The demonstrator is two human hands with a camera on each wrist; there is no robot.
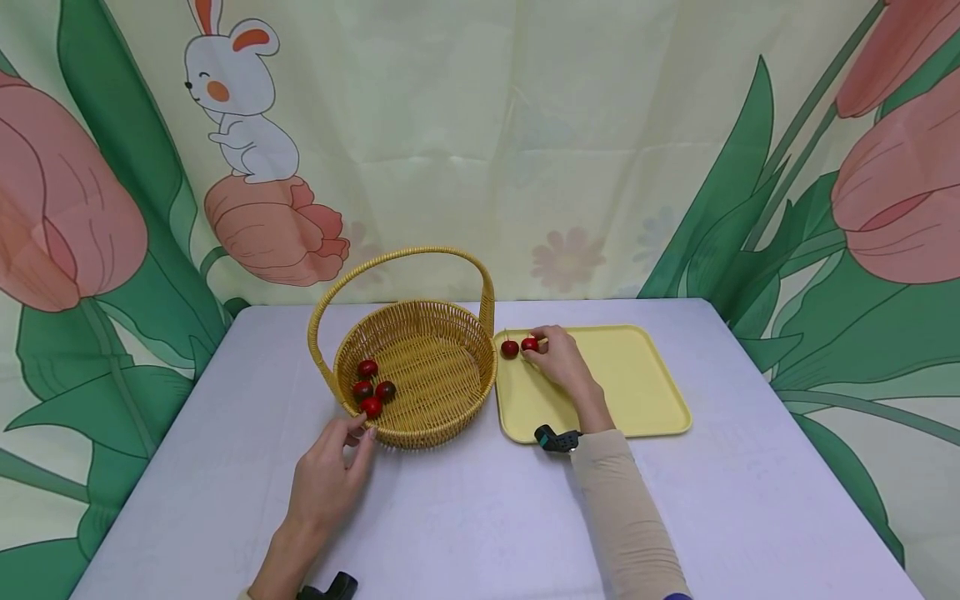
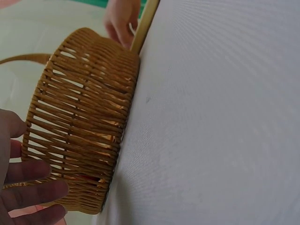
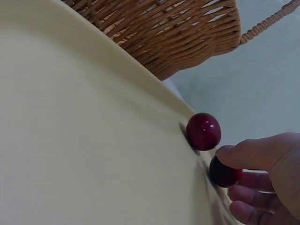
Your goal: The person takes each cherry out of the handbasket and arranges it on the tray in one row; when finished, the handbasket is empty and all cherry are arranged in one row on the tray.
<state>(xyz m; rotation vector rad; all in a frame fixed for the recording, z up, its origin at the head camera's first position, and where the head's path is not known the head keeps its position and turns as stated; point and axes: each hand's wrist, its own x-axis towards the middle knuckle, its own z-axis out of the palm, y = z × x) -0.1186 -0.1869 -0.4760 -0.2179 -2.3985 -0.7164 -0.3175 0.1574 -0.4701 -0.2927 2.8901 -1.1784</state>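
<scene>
- While I have the left grip [image 1: 330,471] on the near-left rim of the round, golden-tan woven wicker basket [image 1: 442,367], thumb and forefinger seem to pinch that edge, with the other fingers loose outside the wall.
- My right grip [image 1: 558,360] pinches a round, glossy dark red cherry [image 1: 529,344] between thumb and fingertips, at the far-left corner of the pale yellow rectangular tray [image 1: 622,383]; whether the fruit touches the tray, I cannot tell.
- Just left of it sits a second cherry [image 1: 510,349], thin stem up; four more cherries [image 1: 363,390] lie bunched along the basket's left inner side.
- I read the step in hand as picking up the pinched cherry. The next move, I judge, calls for a light, sure lift that clears its neighbour, then a short carry left, over the basket's right rim and clear of the arched wicker handle [image 1: 408,250].
- The counter [image 1: 465,517] wears a smooth white cover; on it the basket stands just left of the tray.
- Beyond the far edge I see a cream cloth backdrop [image 1: 450,125], printed with large pink tulips [image 1: 900,183], green leaves and a white rabbit [image 1: 232,75] at far left.
</scene>
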